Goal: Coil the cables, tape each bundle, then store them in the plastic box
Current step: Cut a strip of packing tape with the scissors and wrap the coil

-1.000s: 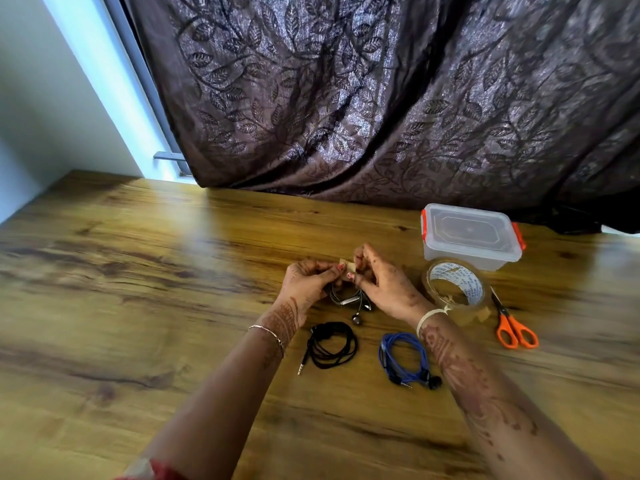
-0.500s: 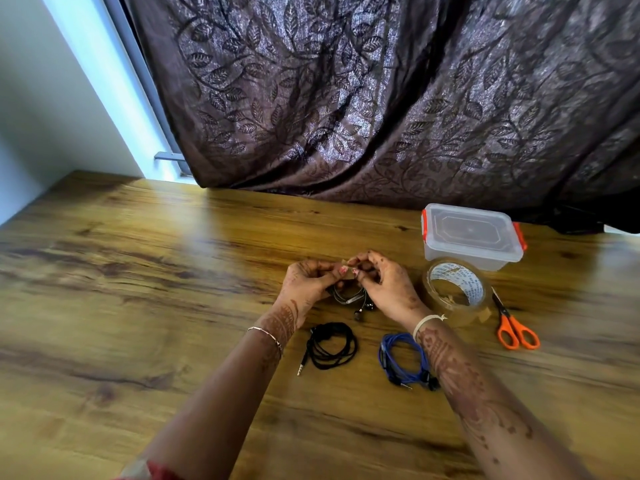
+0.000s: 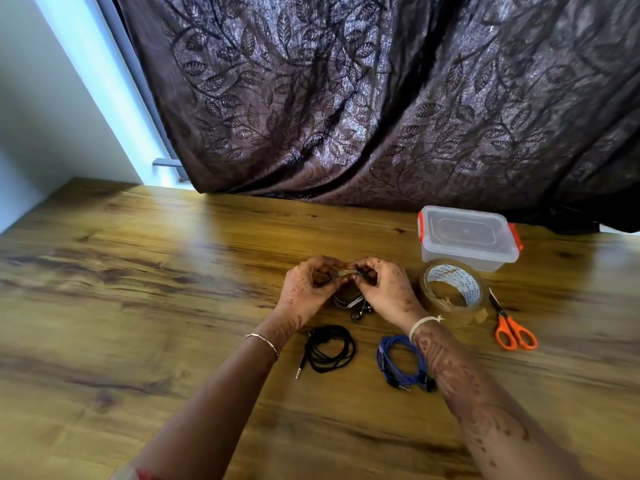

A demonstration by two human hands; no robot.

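Left hand (image 3: 308, 289) and right hand (image 3: 388, 289) both pinch the top of a grey earphone coil (image 3: 349, 301) held between them, left of the tape roll (image 3: 450, 289) and closed plastic box (image 3: 467, 237). Should either pinch slip, the loops could spring apart untaped.

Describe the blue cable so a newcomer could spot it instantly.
On the wooden table, look nearer the camera than the tape roll, beside the right forearm. The blue cable lies coiled there, right of a black coil; it alone is blue.
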